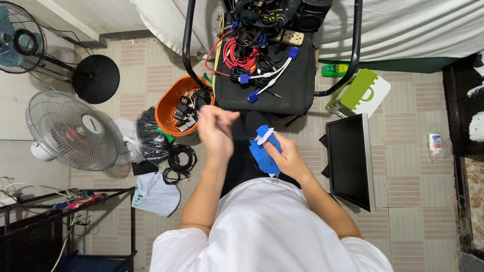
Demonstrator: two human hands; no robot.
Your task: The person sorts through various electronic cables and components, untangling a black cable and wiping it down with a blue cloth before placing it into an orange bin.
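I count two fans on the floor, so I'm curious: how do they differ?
The white fan shows its whole round grille, facing up, and looks bigger; the dark fan is cut off by the picture's edge. The white fan has a pale hub, while the dark fan's blades look bluish, and a round black base lies beside it. Both have wire grilles.

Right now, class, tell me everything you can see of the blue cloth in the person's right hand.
The blue cloth looks like soft fabric, crumpled and folded rather than spread flat. It hangs down from the right hand, whose fingers curl around its right edge. A small white piece sits at its top. It is held in front of the person's white shirt, just below the black seat piled with cables. The left hand, blurred, is raised beside it; whether it touches is unclear.
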